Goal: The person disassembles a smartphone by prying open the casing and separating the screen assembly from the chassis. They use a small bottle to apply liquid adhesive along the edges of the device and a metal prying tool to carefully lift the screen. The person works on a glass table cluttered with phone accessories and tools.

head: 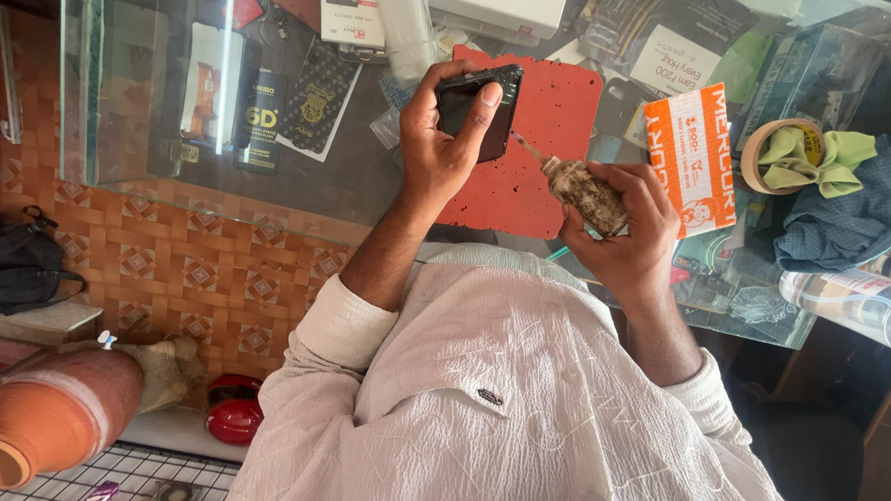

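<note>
My left hand (438, 145) grips a black phone (480, 110) by its edges and holds it above a red mat (552, 115) on the glass counter. My right hand (632, 224) is closed around a small grimy bottle (586, 194). The bottle's thin nozzle points up-left, and its tip sits just beside the phone's lower right edge. Both forearms come out of rolled white sleeves (352, 322).
The glass counter (149, 157) holds packaged phone accessories, an orange-and-white box (692, 156), a tape roll with a green cloth (805, 156), a blue cloth (858, 213) and a clear plastic bottle (864, 299). A clay pot (43, 418) and a black bag (14, 262) lie below left.
</note>
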